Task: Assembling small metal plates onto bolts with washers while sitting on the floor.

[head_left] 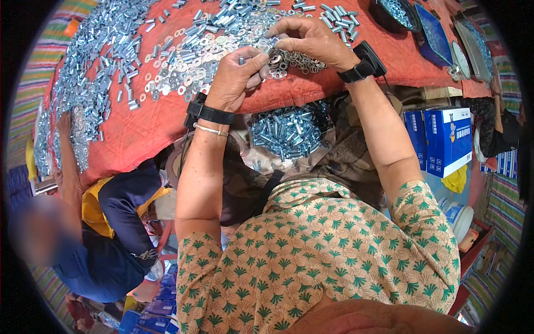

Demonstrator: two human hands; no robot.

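Observation:
My left hand (238, 78) and my right hand (311, 42) meet over the near part of the red-covered table (161, 131). Both are closed in a pinch, fingertips almost touching, around a small shiny metal part (270, 47); its exact kind is largely hidden by the fingers. Flat washers (192, 68) lie spread to the left of my left hand. Darker ring-shaped washers (303, 62) are heaped just below my right hand. Silver metal sleeves (208, 25) lie beyond the hands. A pile of bluish metal sleeves (289, 132) rests in my lap, beneath my wrists.
A large heap of metal sleeves (105, 42) covers the table's left side, where a co-worker's arm (69, 150) reaches in. At the far right stand a black bowl (396, 15) of metal parts and a blue tray (433, 36). Blue-and-white boxes (448, 139) stand at my right.

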